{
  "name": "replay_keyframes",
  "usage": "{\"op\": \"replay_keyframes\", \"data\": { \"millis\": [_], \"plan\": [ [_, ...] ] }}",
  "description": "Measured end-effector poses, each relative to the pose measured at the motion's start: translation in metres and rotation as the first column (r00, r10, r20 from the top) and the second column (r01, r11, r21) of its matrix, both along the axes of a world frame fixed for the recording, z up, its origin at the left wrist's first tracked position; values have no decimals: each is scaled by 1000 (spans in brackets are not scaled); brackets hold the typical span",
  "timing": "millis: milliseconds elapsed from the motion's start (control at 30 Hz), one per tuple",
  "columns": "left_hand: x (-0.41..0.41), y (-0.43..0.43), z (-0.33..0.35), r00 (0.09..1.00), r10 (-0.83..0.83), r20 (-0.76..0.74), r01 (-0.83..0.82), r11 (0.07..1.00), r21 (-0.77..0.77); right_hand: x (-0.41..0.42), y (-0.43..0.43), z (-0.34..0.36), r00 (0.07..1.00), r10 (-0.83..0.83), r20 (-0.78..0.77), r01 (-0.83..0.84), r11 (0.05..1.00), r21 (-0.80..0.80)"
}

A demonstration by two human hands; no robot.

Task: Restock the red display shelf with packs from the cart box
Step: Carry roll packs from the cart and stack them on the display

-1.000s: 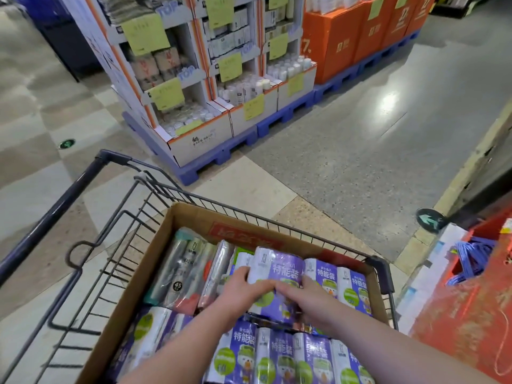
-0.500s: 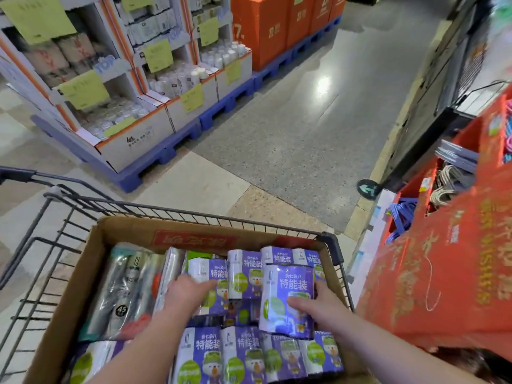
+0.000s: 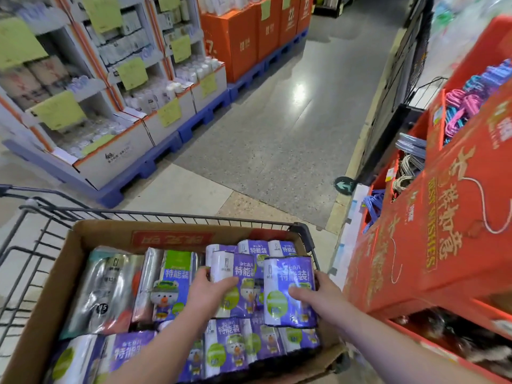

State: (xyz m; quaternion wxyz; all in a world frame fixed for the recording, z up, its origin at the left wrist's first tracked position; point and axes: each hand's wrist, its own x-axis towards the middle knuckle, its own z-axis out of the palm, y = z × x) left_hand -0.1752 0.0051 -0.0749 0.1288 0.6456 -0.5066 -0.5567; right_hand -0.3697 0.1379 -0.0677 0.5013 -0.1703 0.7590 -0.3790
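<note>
- The wire cart [image 3: 166,214] stands at the lower left and carries the cardboard box [image 3: 91,234], which is nearly full.
- Silver packs [image 3: 108,286] lie along the box's left side. Purple packs fill the middle, the right side and the near row.
- The left hand [image 3: 209,293] grips the left edge of 1 purple pack [image 3: 238,273], fingers curled round it. This pack is upright among the others in the box.
- The right hand [image 3: 324,292] clasps a second purple pack [image 3: 288,281], thumb across its front and fingers behind the right edge. It seems raised a little above the row beneath, near the box's right wall.
- The red display shelf [image 3: 448,223] rises just beside the cart on the right. Its upper bins hold bundled hangers [image 3: 465,103]. The lower compartment is dark and blurred, so I cannot tell what lies there.
- Judged from this, the restocking is at an early stage: 2 packs are in hand but not yet clear of the cart, and most of the load is left to carry across.
- The floor [image 3: 277,128] is polished grey stone with pale tiles at the left, and it reflects a ceiling light.
- Across the aisle, white display stands [image 3: 110,106] with green tags sit on blue pallets [image 3: 166,145], then orange boxes [image 3: 249,37]. A green arrow sticker [image 3: 344,185] marks the floor near the red shelf.
</note>
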Motion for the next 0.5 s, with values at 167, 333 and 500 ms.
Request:
{"op": "replay_keyframes", "data": {
  "millis": [167,333,500],
  "plan": [
    [-41,59,23,983,-123,-138,125,992,1,-22,71,14,993,-112,-32,110,993,-44],
    [-80,137,43,939,-253,-232,253,967,-31,-41,176,38,951,-309,-8,306,944,-125],
    [-125,236,60,877,-389,-281,401,916,-19,-51,306,62,858,-513,-11,502,844,-188]
  ]
}}
